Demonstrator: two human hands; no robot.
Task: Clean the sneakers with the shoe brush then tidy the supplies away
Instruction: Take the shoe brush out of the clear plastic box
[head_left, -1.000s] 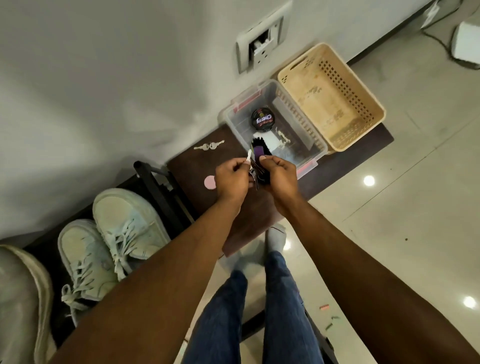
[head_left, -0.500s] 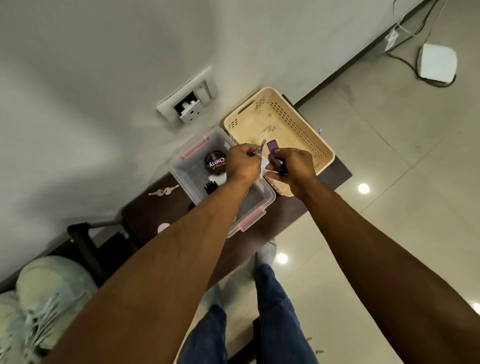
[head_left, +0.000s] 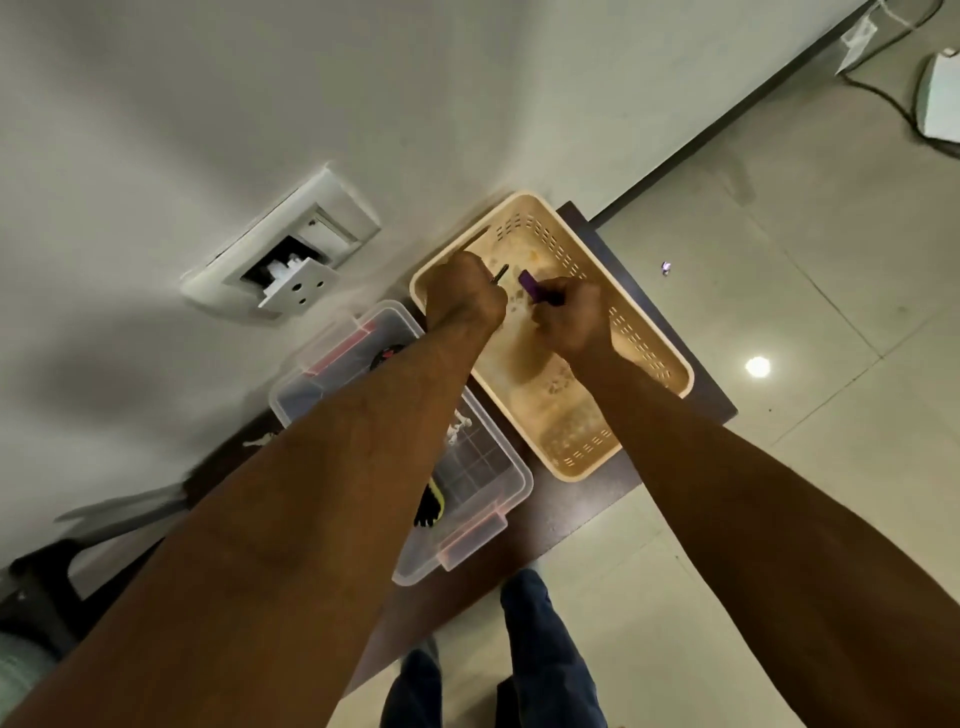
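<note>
Brush (head_left: 429, 506): black bristles with a yellow edge, lying in the clear bin (head_left: 511, 486), mostly hidden under the person's left forearm. Sneakers: only a pale blurred sliver (head_left: 18, 670) at the bottom left corner, too little to describe.

Both hands are out over the beige basket (head_left: 652, 345), above its far end. Left hand (head_left: 464, 295) is curled closed, a thin dark metal piece (head_left: 501, 273) sticking out past the knuckles; what it is cannot be told. Right hand (head_left: 571, 314) is curled round a small purple item (head_left: 531, 286), the purple end poking out toward the left hand. The two hands are near each other, not touching. Whether either item touches the basket floor cannot be told.

Basket sits on a dark brown board (head_left: 582, 512) on the floor, hard by the wall, just to the right of the clear bin. The bin has pink latches; inside it, partly visible, a round dark tin (head_left: 387, 357) at the far end and some small white bits (head_left: 457, 428) near the basket side.

Wall (head_left: 156, 130): a socket plate (head_left: 283, 260) hanging loose from its box, above the bin. Keys (head_left: 260, 440) lie on the board left of the bin, blurred. Top right: a white device (head_left: 943, 98) with a dark cable (head_left: 883, 101) on the tiled floor (head_left: 779, 260). Below: blue jeans legs (head_left: 545, 649). Lower left: a dark rack frame (head_left: 41, 582), blurred.
</note>
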